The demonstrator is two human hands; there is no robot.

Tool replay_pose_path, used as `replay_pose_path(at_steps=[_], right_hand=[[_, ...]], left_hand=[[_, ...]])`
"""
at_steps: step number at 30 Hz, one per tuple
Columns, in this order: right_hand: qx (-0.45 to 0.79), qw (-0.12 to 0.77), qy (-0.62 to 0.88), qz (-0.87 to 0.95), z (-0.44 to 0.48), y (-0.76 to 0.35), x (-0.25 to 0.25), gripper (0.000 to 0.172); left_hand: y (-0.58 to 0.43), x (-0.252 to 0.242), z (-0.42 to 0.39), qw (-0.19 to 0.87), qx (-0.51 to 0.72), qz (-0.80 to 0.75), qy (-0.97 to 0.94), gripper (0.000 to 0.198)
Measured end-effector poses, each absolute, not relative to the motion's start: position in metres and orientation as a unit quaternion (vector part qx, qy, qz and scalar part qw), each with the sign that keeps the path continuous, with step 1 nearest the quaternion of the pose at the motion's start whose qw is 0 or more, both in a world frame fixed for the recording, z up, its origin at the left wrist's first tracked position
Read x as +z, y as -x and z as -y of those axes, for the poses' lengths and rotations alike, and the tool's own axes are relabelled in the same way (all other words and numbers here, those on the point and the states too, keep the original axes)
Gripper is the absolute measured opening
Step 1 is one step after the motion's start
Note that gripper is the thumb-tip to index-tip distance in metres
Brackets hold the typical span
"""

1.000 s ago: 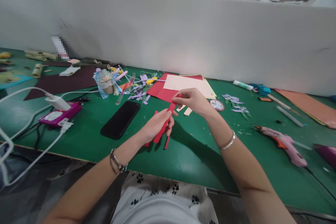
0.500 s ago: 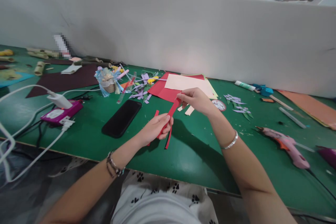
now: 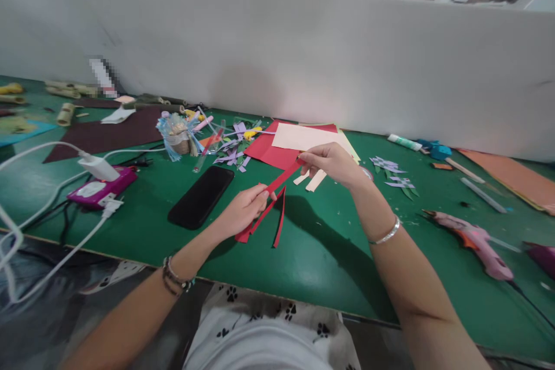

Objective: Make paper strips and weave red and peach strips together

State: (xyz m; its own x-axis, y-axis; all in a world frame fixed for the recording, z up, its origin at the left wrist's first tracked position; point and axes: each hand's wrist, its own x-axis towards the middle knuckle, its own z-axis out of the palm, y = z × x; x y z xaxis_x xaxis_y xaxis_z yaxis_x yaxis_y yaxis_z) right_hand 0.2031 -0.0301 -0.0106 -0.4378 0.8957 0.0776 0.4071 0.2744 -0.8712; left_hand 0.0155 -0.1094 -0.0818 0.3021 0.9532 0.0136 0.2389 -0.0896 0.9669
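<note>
So, we have a narrow red paper strip (image 3: pixel 284 177) drawn out flat and slanting between our two hands, above the smooth green surface (image 3: pixel 312 269). Our left hand (image 3: pixel 246 208) has thumb and fingers closed on its near end, while our right hand (image 3: pixel 332 163) pinches the far end between bunched fingertips, just in front of the layered sheets. Down below, more thin red strips (image 3: pixel 280 222) show under and beside the left hand, one angled off with a slim, crisp edge.

Look past the knuckles and we find a smooth cream sheet (image 3: pixel 303 136) lying over a broad red sheet (image 3: pixel 266 149), with short cream strips (image 3: pixel 317 180) poking out by the right wrist. To the left sits a glossy black smartphone (image 3: pixel 202 196), all rounded corners, and beyond it a small figure with frayed blue fringes (image 3: pixel 176 134) beside scattered lilac and green paper scraps (image 3: pixel 234 150). Over on the right we spot flat, woven-looking lilac pieces (image 3: pixel 390 170), then the hard pink plastic of a glue gun (image 3: pixel 472 240), its tip pointing inward, with a translucent rod (image 3: pixel 483 195) lying beyond it.
</note>
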Motion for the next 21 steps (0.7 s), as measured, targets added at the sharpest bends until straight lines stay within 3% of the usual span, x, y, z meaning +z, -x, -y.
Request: replay_pose_path(at_steps=[4,10,14,18,21], right_hand=[[0.424,0.287,0.432,0.742,0.029,-0.207,-0.010,0.021],[0.400,0.281,0.432,0.758,0.023,-0.215,-0.016,0.025],[0.288,0.277,0.392,0.828,0.027,-0.220,-0.017,0.025],[0.130,0.224,0.329,0.908,0.049,-0.212,-0.015,0.045],[0.112,0.126,0.308,0.936,0.064,-0.202,-0.015,0.021]], left_hand=[[-0.006,-0.075,0.110,0.352,0.318,-0.523,-0.708,0.030],[-0.002,-0.059,0.106,0.259,0.270,-0.534,-0.758,0.032],[-0.004,-0.047,0.104,0.195,0.210,-0.547,-0.786,0.029],[-0.015,-0.038,0.100,0.127,0.099,-0.515,-0.842,0.029],[-0.025,-0.033,0.098,0.095,0.081,-0.472,-0.873,0.029]])
